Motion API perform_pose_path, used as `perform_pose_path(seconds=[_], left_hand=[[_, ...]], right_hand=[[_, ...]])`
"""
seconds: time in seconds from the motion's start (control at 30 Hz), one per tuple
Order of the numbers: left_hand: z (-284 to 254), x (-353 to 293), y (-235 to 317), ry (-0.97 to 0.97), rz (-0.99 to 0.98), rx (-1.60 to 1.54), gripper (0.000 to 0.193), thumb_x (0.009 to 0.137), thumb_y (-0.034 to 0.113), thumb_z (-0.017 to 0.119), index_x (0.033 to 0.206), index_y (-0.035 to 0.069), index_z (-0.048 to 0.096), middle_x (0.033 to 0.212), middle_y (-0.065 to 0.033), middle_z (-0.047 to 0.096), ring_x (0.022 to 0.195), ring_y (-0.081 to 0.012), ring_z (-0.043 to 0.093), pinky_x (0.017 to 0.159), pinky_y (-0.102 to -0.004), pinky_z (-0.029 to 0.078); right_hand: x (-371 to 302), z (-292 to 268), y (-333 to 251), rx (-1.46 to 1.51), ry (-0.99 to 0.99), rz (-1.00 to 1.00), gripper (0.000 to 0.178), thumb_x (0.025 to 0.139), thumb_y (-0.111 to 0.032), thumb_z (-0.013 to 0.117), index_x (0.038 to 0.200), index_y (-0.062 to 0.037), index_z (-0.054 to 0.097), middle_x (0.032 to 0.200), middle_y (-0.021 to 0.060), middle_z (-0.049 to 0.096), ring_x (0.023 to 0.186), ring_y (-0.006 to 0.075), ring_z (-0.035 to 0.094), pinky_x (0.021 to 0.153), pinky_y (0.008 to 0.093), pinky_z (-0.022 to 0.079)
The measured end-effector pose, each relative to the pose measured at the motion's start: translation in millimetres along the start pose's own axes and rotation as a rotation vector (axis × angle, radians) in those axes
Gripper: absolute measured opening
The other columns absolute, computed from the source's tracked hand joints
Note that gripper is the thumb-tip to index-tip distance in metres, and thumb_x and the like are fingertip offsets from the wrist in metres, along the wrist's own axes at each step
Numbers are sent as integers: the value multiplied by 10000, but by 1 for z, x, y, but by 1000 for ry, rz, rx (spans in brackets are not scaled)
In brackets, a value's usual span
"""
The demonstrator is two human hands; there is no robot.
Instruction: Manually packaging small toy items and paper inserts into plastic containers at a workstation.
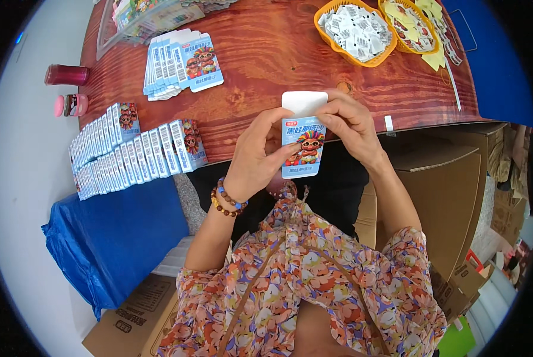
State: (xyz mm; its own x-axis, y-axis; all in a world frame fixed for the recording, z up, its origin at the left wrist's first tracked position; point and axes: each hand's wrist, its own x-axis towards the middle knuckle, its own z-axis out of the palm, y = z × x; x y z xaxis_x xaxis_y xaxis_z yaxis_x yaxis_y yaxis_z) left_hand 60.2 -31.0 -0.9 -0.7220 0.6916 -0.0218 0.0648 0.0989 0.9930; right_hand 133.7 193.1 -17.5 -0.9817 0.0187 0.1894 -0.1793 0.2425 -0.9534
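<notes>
A small light-blue carton (301, 165) with a cartoon figure on its front is held upright between my hands at the table's near edge. Its white top flap (304, 103) stands raised. My left hand (256, 154), closed around the carton's left side, lays its thumb across the front. My right hand (357, 128) grips the upper right corner by the flap, thumb in front; its other fingers are partly hidden behind. Two rows of matching filled-out cartons (137, 159) stand to the left. Beyond them lies a fanned stack of flat cartons (165, 65).
An orange basket (370, 62) of small white packets stands at the far right, beside a second basket (436, 46) with yellow papers. A clear bin (104, 37), a red cup (66, 75) and a pink-lidded jar (71, 105) are at left. Large cardboard boxes (436, 190) sit below right.
</notes>
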Motion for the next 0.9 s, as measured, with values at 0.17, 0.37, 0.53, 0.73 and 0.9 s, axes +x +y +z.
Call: perform_pose_path(seconds=[0.17, 0.37, 0.53, 0.73, 0.9], left_hand=[[2, -3, 0, -16, -98, -168, 491, 849, -18, 725, 1283, 35, 503, 1052, -124, 667, 952, -168, 680, 781, -292, 574], [9, -8, 3, 9, -81, -164, 494, 862, -1, 722, 1295, 49, 489, 1030, -125, 676, 943, -171, 678, 780, -307, 571], [7, -10, 3, -3, -61, -137, 523, 861, 14, 730, 1310, 50, 463, 1056, -139, 668, 947, -194, 681, 801, -329, 565], [9, -10, -3, 25, -66, -128, 594, 856, 10, 731, 1340, 42, 387, 1081, -149, 658, 944, -201, 684, 789, -327, 559], [11, -12, -1, 29, -67, -102, 628, 852, 8, 732, 1356, 45, 358, 1080, -160, 648, 924, -214, 691, 772, -336, 559]], right_hand=[[7, 6, -31, 330, 73, 145, 181, 984, -95, 605, 1119, 1, 679, 1125, 60, 633, 1032, 128, 592, 877, 266, 475], [32, -10, -32, 443, 17, 419, 177, 1001, -204, 613, 993, -35, 665, 912, 8, 696, 827, 68, 624, 740, 252, 522], [36, -20, -40, 371, -190, 406, 137, 979, -153, 639, 1031, -32, 675, 943, 15, 707, 856, 66, 650, 747, 232, 532], [32, -15, -34, 250, -208, 399, 171, 943, -56, 652, 1084, -1, 732, 947, 41, 740, 882, 90, 684, 783, 245, 554], [25, -10, -39, 160, -142, 381, 190, 933, -25, 651, 1095, -3, 747, 917, 47, 753, 854, 91, 692, 767, 246, 564]])
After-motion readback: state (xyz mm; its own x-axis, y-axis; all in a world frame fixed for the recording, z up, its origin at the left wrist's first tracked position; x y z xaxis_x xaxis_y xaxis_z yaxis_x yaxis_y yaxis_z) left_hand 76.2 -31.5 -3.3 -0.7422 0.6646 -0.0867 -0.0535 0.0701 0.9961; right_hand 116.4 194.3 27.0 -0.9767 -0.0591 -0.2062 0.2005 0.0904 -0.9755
